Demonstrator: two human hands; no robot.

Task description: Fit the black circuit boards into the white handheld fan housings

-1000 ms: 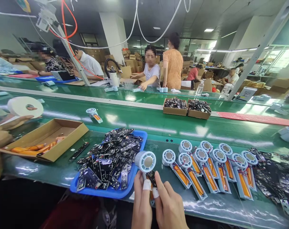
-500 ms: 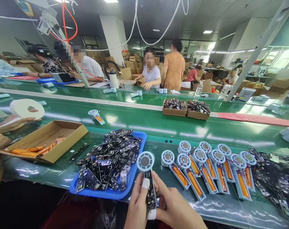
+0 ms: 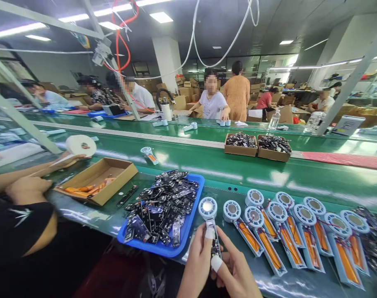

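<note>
A light-blue handheld fan (image 3: 207, 207) with a round head is upright in front of me, a black circuit board (image 3: 216, 247) lying along its handle. My left hand (image 3: 197, 258) is closed around the handle's left side, its white-wrapped thumb pressing on the upper board. My right hand (image 3: 237, 267) grips the lower right side, and its wrapped thumb rests on the board's bottom end. The fingers behind the handle are partly hidden. Just left is a blue tray (image 3: 193, 221) heaped with circuit boards (image 3: 163, 207). Several open fan bodies (image 3: 309, 244) with orange batteries lie at right.
A cardboard box (image 3: 118, 186) with orange batteries stands at left, near a co-worker's hands (image 3: 30, 186) and a white roll (image 3: 78, 145). Two boxes of boards (image 3: 241, 151) sit across the green bench. One fan (image 3: 149, 156) lies further back. More boards pile up at far right.
My view has swung left, so the scene sits further right. Both hands still hold the fan; my right thumb has shifted up slightly on the board. A person across the bench reaches toward a fan part.
</note>
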